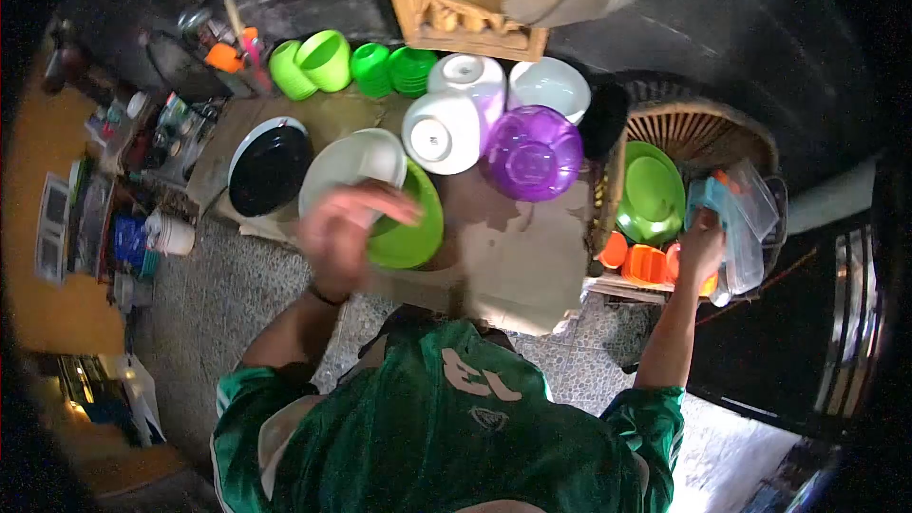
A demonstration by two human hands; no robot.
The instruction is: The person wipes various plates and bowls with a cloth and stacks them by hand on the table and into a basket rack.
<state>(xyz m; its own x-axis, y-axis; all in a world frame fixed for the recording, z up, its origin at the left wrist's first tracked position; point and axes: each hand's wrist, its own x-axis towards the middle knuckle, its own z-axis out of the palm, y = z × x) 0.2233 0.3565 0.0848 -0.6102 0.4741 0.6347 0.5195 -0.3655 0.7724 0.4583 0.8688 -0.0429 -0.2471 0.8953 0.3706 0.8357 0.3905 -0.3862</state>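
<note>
Head view looks down on a cardboard-covered table (527, 261), with a wicker basket (698, 123) just beyond its right edge. Near the left edge lies a dark bowl (271, 171) with a pale rim. Right of it, a large white bowl (326, 169) overlaps a lime green bowl (423, 228) towards the near edge. A purple bowl (534, 154) sits near the right edge, beside an upside-down white bowl (440, 136). Within the basket, a green dish (654, 192) leans at the left side, and clear containers (747, 261) crowd the right side around a light blue container (704, 194). The left hand (348, 228), blurred, is over the white and lime bowls, fingers stretched out and apparently holding nothing; contact cannot be told. The right hand (702, 245) reaches into the basket against the blue container, its fingers mostly hidden, so whether they grip it cannot be told. Smallest are the green cups (370, 70) along the table's far edge and the orange cups (644, 266) at the basket's near edge.
</note>
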